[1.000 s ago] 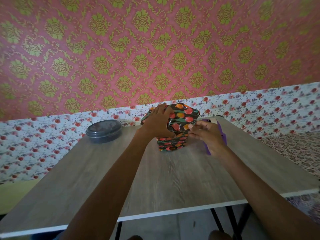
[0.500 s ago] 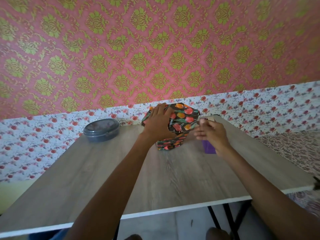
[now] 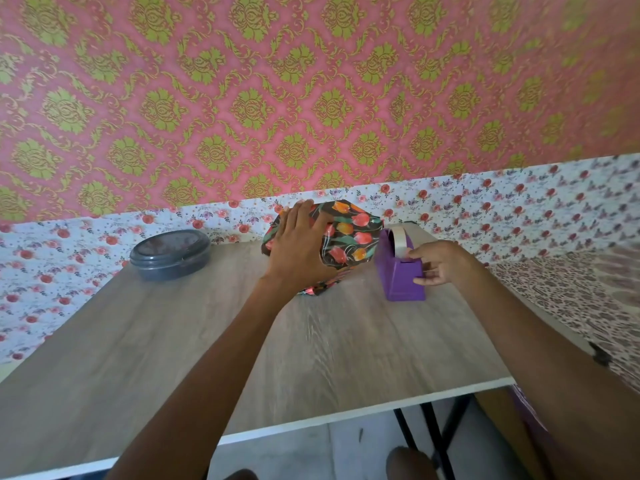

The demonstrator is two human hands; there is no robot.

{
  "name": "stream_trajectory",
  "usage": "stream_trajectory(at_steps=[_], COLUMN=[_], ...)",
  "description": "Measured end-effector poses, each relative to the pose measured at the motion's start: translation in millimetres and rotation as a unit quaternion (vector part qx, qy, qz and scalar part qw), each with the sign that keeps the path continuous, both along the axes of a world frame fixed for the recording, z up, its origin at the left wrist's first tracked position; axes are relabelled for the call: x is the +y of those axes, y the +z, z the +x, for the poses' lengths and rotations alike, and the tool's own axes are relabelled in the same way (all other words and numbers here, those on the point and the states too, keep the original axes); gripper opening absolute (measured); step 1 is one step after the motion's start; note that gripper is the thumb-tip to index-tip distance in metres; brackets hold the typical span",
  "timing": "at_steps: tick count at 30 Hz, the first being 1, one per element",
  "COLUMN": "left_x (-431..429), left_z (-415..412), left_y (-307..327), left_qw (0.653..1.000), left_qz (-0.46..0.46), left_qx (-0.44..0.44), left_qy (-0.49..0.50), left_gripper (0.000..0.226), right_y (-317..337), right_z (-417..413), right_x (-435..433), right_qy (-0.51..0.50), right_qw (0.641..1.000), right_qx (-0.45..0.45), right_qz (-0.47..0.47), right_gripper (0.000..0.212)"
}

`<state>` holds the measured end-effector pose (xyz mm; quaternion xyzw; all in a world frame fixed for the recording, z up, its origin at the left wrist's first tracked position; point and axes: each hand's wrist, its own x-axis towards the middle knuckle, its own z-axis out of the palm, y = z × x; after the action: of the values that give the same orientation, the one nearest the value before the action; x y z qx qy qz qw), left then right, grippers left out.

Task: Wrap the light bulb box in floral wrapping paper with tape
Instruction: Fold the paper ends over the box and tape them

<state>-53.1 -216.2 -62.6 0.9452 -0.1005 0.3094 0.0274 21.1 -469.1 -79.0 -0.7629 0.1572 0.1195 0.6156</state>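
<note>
The box, covered in dark floral wrapping paper (image 3: 349,237), stands at the far middle of the wooden table (image 3: 346,341). My left hand (image 3: 298,247) lies flat on its near face, fingers straight, pressing the paper down. Right beside the box sits a purple tape dispenser (image 3: 398,271) holding a roll of clear tape (image 3: 399,240). My right hand (image 3: 438,263) is at the dispenser's near end, its fingers curled round the cutter end with the thumb low on its side.
A dark round lidded container (image 3: 170,254) sits at the table's far left. The table's back edge meets a floral papered wall. Its white front edge (image 3: 363,412) runs near me, with black legs below.
My right hand drew back from the box to the tape dispenser's front end, uncovering the dispenser. My left hand kept pressing the wrapped box.
</note>
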Motion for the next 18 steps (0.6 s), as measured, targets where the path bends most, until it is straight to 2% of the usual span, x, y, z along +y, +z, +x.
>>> stream_trajectory(at_steps=[5, 10, 11, 13, 18], left_x=[-0.6, -0.9, -0.5, 0.2, -1.3], left_z=[-3.6, -5.2, -5.3, -5.1, -6.9], left_y=[-0.8, -1.9, -2.1, -2.3, -1.5], left_qw=[1.000, 1.000, 1.000, 1.000, 1.000], left_qz=[-0.004, -0.007, -0.007, -0.009, -0.009], left_qx=[0.002, 0.005, 0.005, 0.003, 0.008], left_qy=[-0.008, -0.012, -0.012, -0.013, -0.014], left_gripper=[0.098, 0.097, 0.098, 0.099, 0.101], right_y=[3.0, -5.6, -7.8, -7.4, 4.6], right_z=[2.2, 0.7, 2.1, 1.9, -4.7], right_x=[5.4, 12.5, 11.8, 11.4, 15.8], right_qy=[-0.027, -0.031, -0.032, -0.036, -0.024], right_qw=[0.994, 0.987, 0.984, 0.982, 0.986], right_qx=[0.043, 0.006, -0.006, -0.022, -0.041], right_qz=[0.094, 0.157, 0.174, 0.186, 0.157], right_gripper=[0.012, 0.018, 0.025, 0.037, 0.037])
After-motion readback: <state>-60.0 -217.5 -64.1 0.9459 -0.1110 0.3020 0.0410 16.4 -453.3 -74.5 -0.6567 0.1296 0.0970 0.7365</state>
